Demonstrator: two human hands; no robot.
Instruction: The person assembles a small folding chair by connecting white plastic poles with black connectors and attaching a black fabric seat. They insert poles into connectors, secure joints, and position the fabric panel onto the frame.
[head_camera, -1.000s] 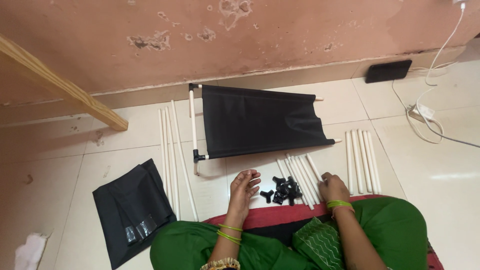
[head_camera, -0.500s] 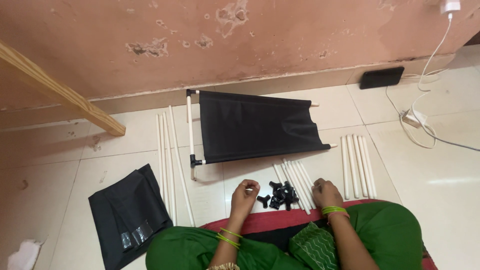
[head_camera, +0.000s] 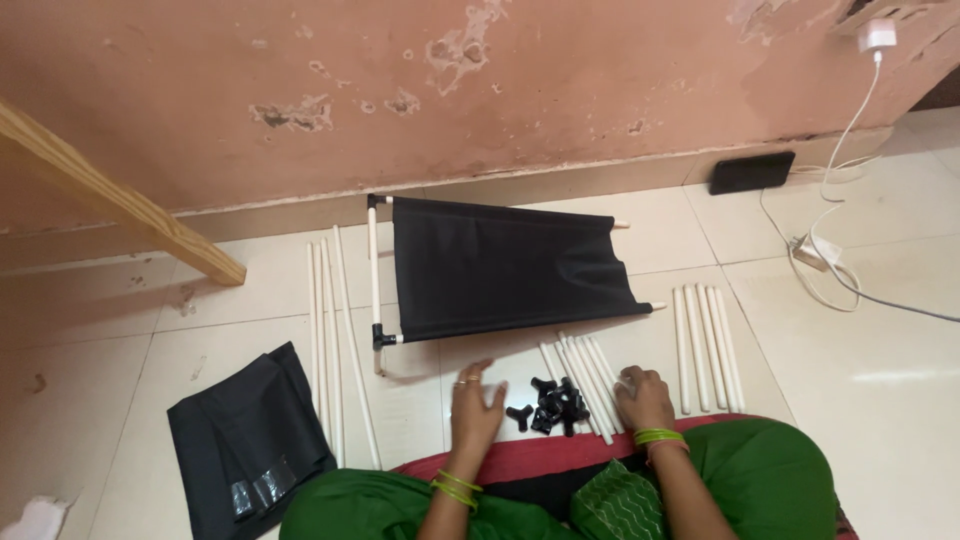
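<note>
Underfoot, pale tiled floor (head_camera: 880, 400) below a peeling pink wall (head_camera: 600, 90); both hands (head_camera: 476, 408) spread, empty.

Smooth white plastic-looking tubes (head_camera: 330, 340) are being seen against glossy pale floor tiles (head_camera: 880, 400). A matt black cloth panel (head_camera: 500, 265) is being stretched between tubes. Small black connectors (head_camera: 555, 405), seemingly plastic, are being shown faintly glossy. The pink wall (head_camera: 500, 80) is being shown rough and flaking; the beam (head_camera: 120, 205) is bare wood.

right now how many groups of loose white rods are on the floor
3: long rods left of the black fabric panel, short ones by the right hand, four farther right. Hands may hide some.
</note>
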